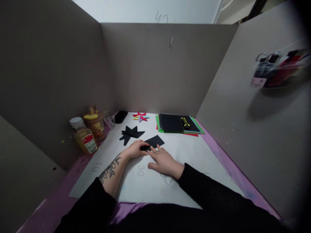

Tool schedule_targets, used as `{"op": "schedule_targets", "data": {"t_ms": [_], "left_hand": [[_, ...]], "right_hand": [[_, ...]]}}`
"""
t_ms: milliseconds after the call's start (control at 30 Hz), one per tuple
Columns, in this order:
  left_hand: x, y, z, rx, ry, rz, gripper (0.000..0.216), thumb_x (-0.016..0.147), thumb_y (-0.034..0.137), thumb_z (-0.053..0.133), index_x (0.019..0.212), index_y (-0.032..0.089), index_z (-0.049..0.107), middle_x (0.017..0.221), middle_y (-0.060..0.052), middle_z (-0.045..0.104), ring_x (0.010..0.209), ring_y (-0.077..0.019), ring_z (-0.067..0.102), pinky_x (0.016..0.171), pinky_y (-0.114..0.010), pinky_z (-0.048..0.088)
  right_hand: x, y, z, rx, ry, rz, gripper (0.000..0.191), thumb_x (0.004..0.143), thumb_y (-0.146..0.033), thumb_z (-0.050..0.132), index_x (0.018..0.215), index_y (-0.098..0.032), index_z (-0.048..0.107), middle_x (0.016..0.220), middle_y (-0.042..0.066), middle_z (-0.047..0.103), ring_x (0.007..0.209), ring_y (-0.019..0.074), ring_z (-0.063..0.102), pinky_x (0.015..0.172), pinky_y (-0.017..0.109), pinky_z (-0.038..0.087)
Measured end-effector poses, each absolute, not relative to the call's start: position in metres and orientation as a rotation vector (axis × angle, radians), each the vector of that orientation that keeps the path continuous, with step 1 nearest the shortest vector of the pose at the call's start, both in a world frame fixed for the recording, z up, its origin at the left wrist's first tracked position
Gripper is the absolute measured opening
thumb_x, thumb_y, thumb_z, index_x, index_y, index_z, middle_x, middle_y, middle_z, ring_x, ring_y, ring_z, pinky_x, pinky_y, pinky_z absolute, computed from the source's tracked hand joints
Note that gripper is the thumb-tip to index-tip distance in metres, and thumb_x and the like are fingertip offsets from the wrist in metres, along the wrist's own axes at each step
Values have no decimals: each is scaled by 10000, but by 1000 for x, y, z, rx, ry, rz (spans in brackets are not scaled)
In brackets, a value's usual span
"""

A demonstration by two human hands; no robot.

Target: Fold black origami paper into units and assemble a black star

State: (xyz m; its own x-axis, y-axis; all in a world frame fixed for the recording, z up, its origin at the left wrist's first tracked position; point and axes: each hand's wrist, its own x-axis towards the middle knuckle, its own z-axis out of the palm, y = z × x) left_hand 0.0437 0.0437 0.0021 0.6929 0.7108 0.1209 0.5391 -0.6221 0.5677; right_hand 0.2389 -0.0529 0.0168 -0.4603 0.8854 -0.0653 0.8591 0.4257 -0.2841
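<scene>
A folded piece of black paper (155,141) lies on the white sheet (136,187) in front of me. My left hand (136,149) has its fingers closed on the paper's left end. Pressed along its near edge are the fingertips of my right hand (163,160), whose fingers lie flat and spread, thumb apart. Just beyond my left hand rests a black paper star shape (131,133) with several points. How the paper is folded under my fingers is hidden.
At the back sit a colourful paper star (140,117), a phone (120,116) and stacked paper sheets (170,123) with a yellow-black cutter (185,123). Left stand a glue bottle (85,139), a lidded cup (94,124) and a clear cup (109,119). Grey panels (157,71) enclose the table; a pouch (274,72) hangs right.
</scene>
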Motion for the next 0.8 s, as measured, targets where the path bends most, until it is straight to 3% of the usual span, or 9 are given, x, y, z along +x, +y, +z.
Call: {"op": "schedule_targets", "data": {"t_ms": [200, 433, 667, 800], "left_hand": [[44, 41, 8, 2392, 1007, 387, 536, 696, 396, 719, 1195, 231, 612, 1017, -78, 588, 950, -245, 547, 842, -340, 425], [44, 39, 12, 2380, 1023, 383, 498, 700, 367, 712, 1177, 255, 625, 1067, -77, 581, 1007, -248, 535, 904, -343, 407], [43, 35, 11, 2356, 1075, 423, 505, 669, 334, 727, 1153, 223, 635, 1068, -79, 606, 994, -243, 552, 880, -329, 430], [54, 19, 39, 2435, 1206, 696, 216, 796, 312, 591, 951, 199, 690, 935, -78, 634, 927, -225, 568, 859, -355, 441]], "right_hand": [[260, -42, 13, -1725, -2506, 324, 681, 850, -577, 402, 1408, -186, 371, 1479, 105, 330, 1371, 333, 229, 1072, 537, 154], [290, -29, 11, -1927, -2393, 109, 627, 861, -574, 363, 1343, -186, 468, 1434, 83, 416, 1339, 395, 247, 1023, 593, 181], [286, -22, 5, -2098, -2195, -130, 597, 897, -521, 319, 1267, -110, 542, 1368, 153, 484, 1355, 371, 206, 1047, 559, 113], [290, -19, 2, -2077, -2155, -115, 565, 899, -498, 342, 1300, -136, 507, 1385, 133, 470, 1338, 361, 249, 1049, 568, 101]]}}
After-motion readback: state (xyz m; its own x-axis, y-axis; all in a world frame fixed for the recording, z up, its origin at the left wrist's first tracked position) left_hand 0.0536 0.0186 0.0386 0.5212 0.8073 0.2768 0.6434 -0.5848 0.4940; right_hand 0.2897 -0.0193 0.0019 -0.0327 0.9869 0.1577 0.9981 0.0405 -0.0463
